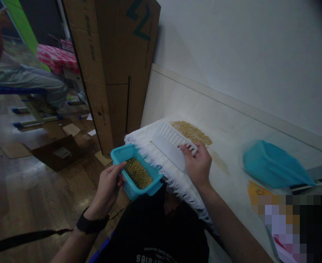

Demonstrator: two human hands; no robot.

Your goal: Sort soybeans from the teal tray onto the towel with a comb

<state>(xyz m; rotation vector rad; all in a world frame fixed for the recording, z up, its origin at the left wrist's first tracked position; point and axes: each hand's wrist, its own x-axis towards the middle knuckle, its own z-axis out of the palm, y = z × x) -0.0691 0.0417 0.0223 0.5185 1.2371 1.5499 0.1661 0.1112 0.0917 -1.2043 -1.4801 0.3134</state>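
Note:
My left hand (107, 188) grips the near left rim of a turquoise plastic container (156, 171), its thumb over the edge. Small greenish-yellow beans (138, 173) cover the container's bottom. It hangs level just off the fringed edge of a white cloth (147, 135). My right hand (199, 164) is closed on one end of a white plastic tray (167, 149) with a slotted side wall, tilted over the cloth. Beyond the tray lies a spread pile of pale yellow grains or beans (190, 131); the tray hides part of it.
A large turquoise container (273, 164) stands at the right, near an orange item (261, 193). A tall cardboard box (122, 73) rises behind the table's left end. Farther left, a seated person (26, 73) is partly in view; cardboard pieces (53, 153) lie on the floor.

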